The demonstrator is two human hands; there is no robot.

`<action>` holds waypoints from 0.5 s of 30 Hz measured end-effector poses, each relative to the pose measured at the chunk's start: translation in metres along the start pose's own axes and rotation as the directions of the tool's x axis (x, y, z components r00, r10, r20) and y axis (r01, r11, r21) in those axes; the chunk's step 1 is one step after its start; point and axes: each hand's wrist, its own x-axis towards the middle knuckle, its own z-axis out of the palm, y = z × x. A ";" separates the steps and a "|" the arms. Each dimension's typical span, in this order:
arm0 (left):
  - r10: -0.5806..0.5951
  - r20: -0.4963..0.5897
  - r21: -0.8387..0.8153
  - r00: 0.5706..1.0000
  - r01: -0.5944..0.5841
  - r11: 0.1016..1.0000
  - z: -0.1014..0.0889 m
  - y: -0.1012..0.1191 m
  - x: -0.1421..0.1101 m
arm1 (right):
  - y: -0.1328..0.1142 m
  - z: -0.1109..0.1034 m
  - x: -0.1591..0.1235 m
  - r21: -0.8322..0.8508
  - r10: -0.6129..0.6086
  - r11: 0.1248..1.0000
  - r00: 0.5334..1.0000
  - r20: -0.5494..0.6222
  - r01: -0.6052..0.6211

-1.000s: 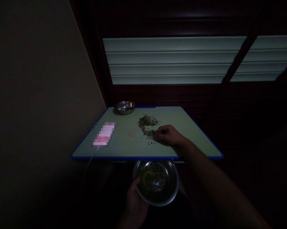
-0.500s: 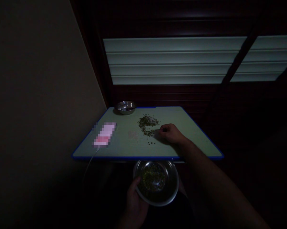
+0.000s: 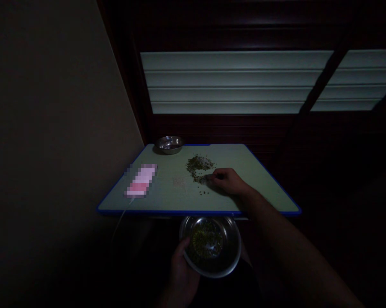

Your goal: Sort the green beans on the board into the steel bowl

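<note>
A pile of small dark green grains lies on a pale green table with a blue rim. My right hand rests on the table at the pile's right edge, fingers curled, fingertips touching the grains. Below the table's front edge my left hand grips the rim of a steel bowl that holds more green grains. The room is very dark.
A small empty steel bowl sits at the table's far left corner. A blurred pink and white flat object with a white cable lies at the left. A wall stands on the left, louvred shutters behind.
My right hand has shifted slightly left and back at the pile's edge. The bowl and my left hand have stayed where they were.
</note>
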 end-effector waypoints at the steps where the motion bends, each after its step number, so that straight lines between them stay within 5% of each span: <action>1: -0.006 -0.009 0.004 1.000 0.006 1.000 0.000 0.000 0.000 | 0.000 0.000 0.000 0.008 0.000 1.000 1.000 0.005 0.000; 15: -0.005 -0.011 -0.031 1.000 0.004 1.000 0.003 0.001 -0.003 | -0.003 -0.004 -0.002 0.110 0.018 0.994 0.998 0.059 -0.025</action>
